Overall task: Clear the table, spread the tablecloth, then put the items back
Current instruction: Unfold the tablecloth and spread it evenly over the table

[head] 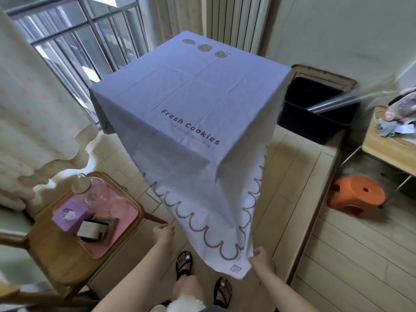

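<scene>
The blue tablecloth printed "Fresh Cookies" lies flat across the surface, its sides draping over every edge and its scalloped near side hanging well down past the near edge. The right hand pinches the cloth's near corner between curled fingers and thumb; the left hand has its fingers curled in a pinch at the left hem. To the left a wooden chair carries a pink tray – on it a purple tissue box and clear glasses.
</scene>
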The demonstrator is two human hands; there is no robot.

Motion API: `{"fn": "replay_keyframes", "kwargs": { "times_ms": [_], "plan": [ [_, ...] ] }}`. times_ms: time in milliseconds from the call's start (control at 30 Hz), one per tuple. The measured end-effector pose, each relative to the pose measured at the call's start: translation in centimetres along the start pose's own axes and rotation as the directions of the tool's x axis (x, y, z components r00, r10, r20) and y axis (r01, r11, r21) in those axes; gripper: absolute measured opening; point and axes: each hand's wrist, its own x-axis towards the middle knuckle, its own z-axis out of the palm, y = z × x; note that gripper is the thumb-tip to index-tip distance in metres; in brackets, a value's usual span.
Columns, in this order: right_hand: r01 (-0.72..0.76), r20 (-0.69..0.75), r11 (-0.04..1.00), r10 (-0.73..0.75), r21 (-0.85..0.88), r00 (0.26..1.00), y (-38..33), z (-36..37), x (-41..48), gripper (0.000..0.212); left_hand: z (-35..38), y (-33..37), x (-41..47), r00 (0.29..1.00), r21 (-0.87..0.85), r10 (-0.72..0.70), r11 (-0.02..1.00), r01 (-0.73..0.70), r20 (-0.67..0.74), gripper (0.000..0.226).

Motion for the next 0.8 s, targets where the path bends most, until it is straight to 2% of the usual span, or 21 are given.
{"fn": "replay_keyframes", "kwargs": {
  "times_ms": [67, 167, 200, 267, 300, 367, 400, 600, 733, 800],
  "plan": [
    [0.071, 0.002, 0.997, -0.071, -0.005, 0.998, -2.7, -0.3, 1.0, 0.022, 0.2, 1.5, 0.8, 0.996, 0.031, 0.033, 0.999, -0.035, 0.081, 0.018],
    [0.16, 0.039, 0.986, -0.162, 0.047, 0.986, -7.9, -0.6, 2.3, 0.01, 0.7, 5.1, 1.9, 0.979, 0.126, 0.128, 0.981, -0.149, 0.157, 0.012],
    [0.189, 0.034, 0.98, -0.191, 0.059, 0.981, -9.7, -0.6, 2.7, 0.014, 1.0, 6.6, 2.7, 0.972, 0.167, 0.16, 0.968, -0.189, 0.172, 0.012],
    [0.244, 0.019, 0.967, -0.246, 0.071, 0.969, -13.7, -0.5, 3.6, 0.026, 1.3, 10.0, 4.8, 0.957, 0.279, 0.227, 0.921, -0.271, 0.179, 0.014],
    [0.269, 0.007, 0.961, -0.27, 0.07, 0.963, -15.7, -0.4, 3.9, 0.027, 1.5, 11.7, 6.0, 0.95, 0.337, 0.254, 0.891, -0.304, 0.183, 0.017],
    [0.313, -0.015, 0.947, -0.312, 0.069, 0.95, -20.1, -0.4, 4.1, 0.014, 1.8, 15.3, 7.6, 0.929, 0.423, 0.305, 0.829, -0.367, 0.209, 0.015],
    [0.336, -0.035, 0.94, -0.335, 0.054, 0.942, -22.1, -0.4, 4.5, 0.016, 1.9, 17.2, 8.0, 0.912, 0.462, 0.339, 0.787, -0.409, 0.231, 0.013],
    [0.407, -0.156, 0.912, -0.41, -0.049, 0.899, -32.0, 0.7, 7.3, 0.042, 4.2, 29.1, 11.8, 0.777, 0.652, 0.451, 0.435, -0.621, 0.438, 0.039],
    [0.329, -0.149, 0.904, -0.377, -0.272, 0.914, -35.9, 0.8, 9.5, 0.057, 5.9, 35.9, 16.1, 0.708, 0.749, 0.478, 0.144, -0.647, 0.519, 0.06],
    [0.292, -0.122, 0.902, -0.345, -0.319, 0.931, -37.2, 0.7, 10.7, 0.06, 6.7, 38.6, 18.2, 0.694, 0.788, 0.469, -0.006, -0.616, 0.546, 0.069]
  ]
}}
